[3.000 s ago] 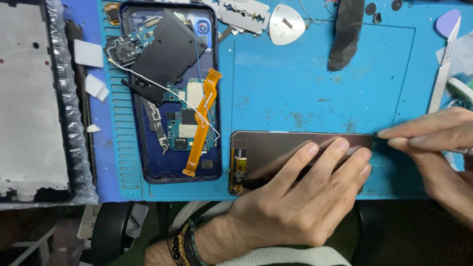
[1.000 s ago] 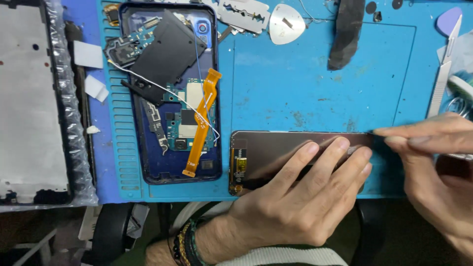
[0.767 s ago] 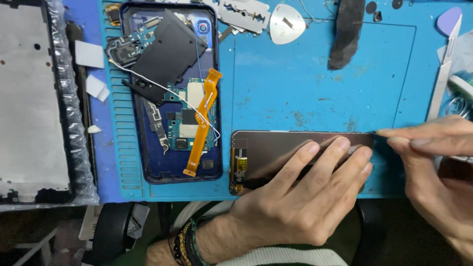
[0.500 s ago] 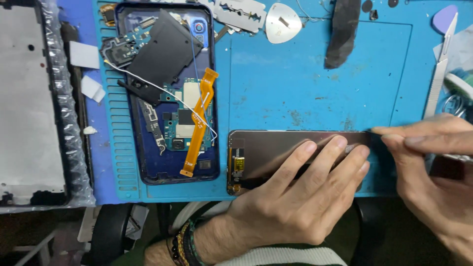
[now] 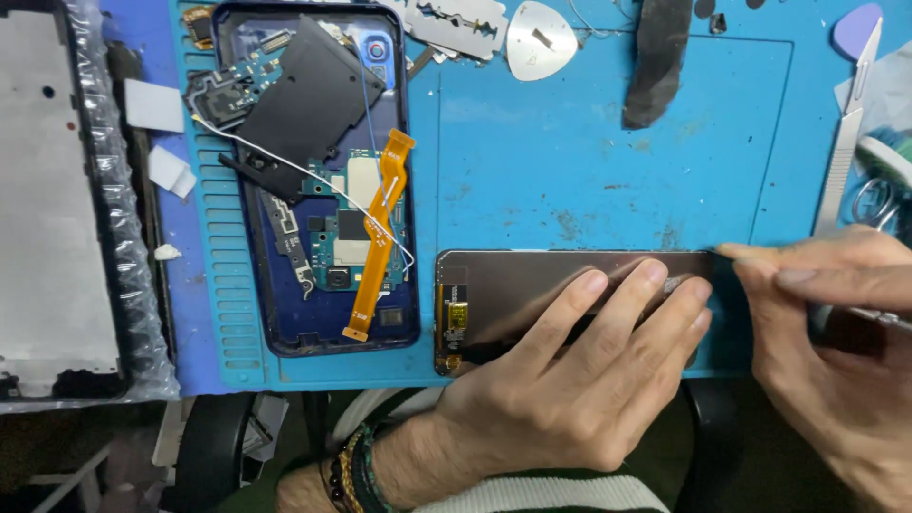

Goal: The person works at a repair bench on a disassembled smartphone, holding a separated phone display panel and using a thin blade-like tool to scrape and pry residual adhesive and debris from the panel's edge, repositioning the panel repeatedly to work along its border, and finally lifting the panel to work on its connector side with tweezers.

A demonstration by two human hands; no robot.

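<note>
A dark brown display panel (image 5: pixel 532 285) lies along the near edge of the blue work mat (image 5: pixel 589 171). A small gold flex part sits at the panel's left end. My left hand (image 5: pixel 579 370) lies flat on the panel with fingers spread, pressing it down. My right hand (image 5: pixel 836 351) is at the panel's right end, fingers pinched together with the tips touching its top right corner. A thin metal tool (image 5: pixel 879 318) shows under those fingers; its tip is hidden.
An opened blue phone body (image 5: pixel 313 180) with an orange flex cable (image 5: pixel 378 237) and a loose black cover lies on the left. A bubble-wrapped frame (image 5: pixel 57 199) is at far left. Razor blades (image 5: pixel 456 19), a metal pick (image 5: pixel 540 38), black tape and a scalpel (image 5: pixel 841 161) lie along the back.
My right hand's fingertips have crept slightly left along the panel's top right corner. My left hand stays pressed on the panel. The view has shifted a little.
</note>
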